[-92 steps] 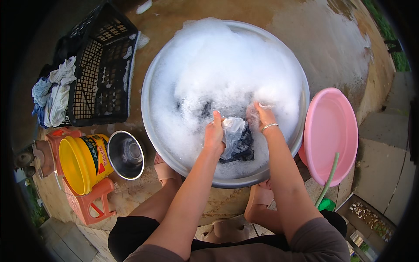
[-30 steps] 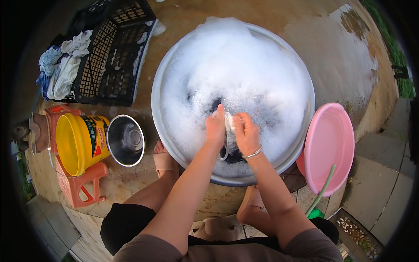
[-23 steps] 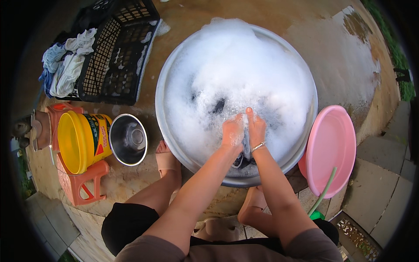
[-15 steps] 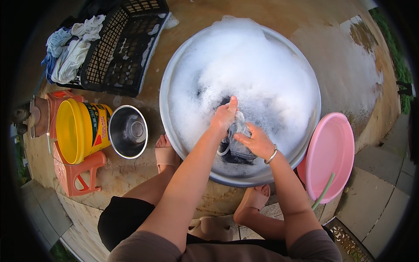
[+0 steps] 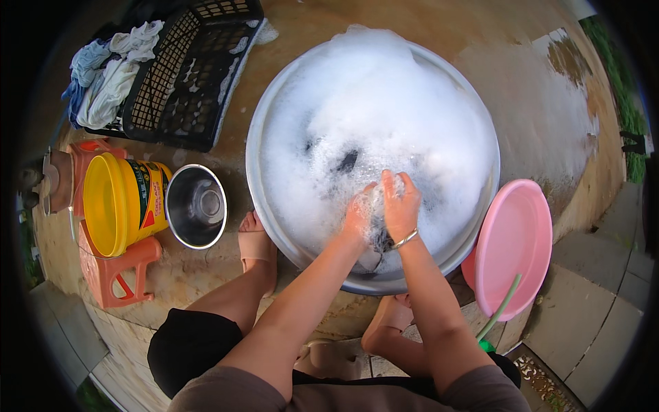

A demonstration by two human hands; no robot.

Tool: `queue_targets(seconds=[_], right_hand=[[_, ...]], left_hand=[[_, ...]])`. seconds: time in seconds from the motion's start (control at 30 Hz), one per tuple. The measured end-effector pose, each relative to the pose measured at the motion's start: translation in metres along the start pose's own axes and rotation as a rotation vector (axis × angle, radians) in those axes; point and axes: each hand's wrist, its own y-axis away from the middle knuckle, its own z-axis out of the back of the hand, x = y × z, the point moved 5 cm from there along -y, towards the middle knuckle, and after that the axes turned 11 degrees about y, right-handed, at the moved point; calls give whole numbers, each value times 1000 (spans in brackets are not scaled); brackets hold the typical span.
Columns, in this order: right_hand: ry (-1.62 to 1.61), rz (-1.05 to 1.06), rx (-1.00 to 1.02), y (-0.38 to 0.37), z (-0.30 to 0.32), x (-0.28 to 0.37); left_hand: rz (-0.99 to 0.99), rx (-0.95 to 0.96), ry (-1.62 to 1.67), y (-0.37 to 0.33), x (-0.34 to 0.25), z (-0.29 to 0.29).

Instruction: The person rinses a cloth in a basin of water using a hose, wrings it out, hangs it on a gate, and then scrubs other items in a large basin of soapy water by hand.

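Note:
A wide grey metal basin (image 5: 255, 172) full of white suds (image 5: 384, 89) stands before me. My left hand (image 5: 357, 214) and my right hand (image 5: 402, 209) are close together over its near half, closed on a wet dark grey garment (image 5: 374, 257). Foam covers the left fingers in part, and much of the cloth between my hands is hidden. The garment's lower end hangs down toward the near rim. Another dark patch of cloth (image 5: 348, 161) shows through the foam beyond my hands. A bracelet circles my right wrist.
Left of the basin are a steel bowl (image 5: 195, 206), a yellow bucket (image 5: 110, 206) and an orange stool (image 5: 120, 271). Farther off, a black crate (image 5: 175, 103) sits beside heaped clothes (image 5: 106, 86). At right, a pink tub (image 5: 515, 247) leans by a green hose (image 5: 506, 302).
My hands have come together and lower into the foam, the right one turning upward. The garment, more exposed before, is now mostly hidden between them and by suds.

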Motion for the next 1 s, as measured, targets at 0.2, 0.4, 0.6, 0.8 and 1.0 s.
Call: queue_targets(seconds=[0.2, 0.4, 0.6, 0.8, 1.0], right_hand=[[-259, -30, 93, 18, 2, 11], [-548, -218, -9, -10, 9, -6], [-631, -301, 376, -18, -8, -9], [-1276, -291, 768, -6, -13, 1], [-736, -552, 778, -11, -26, -32]], left_hand=[[662, -118, 1171, 7, 15, 4], [635, 234, 1402, 20, -21, 2], [618, 392, 730, 21, -16, 9], [529, 587, 1180, 17, -15, -9], [325, 180, 595, 15, -15, -12]])
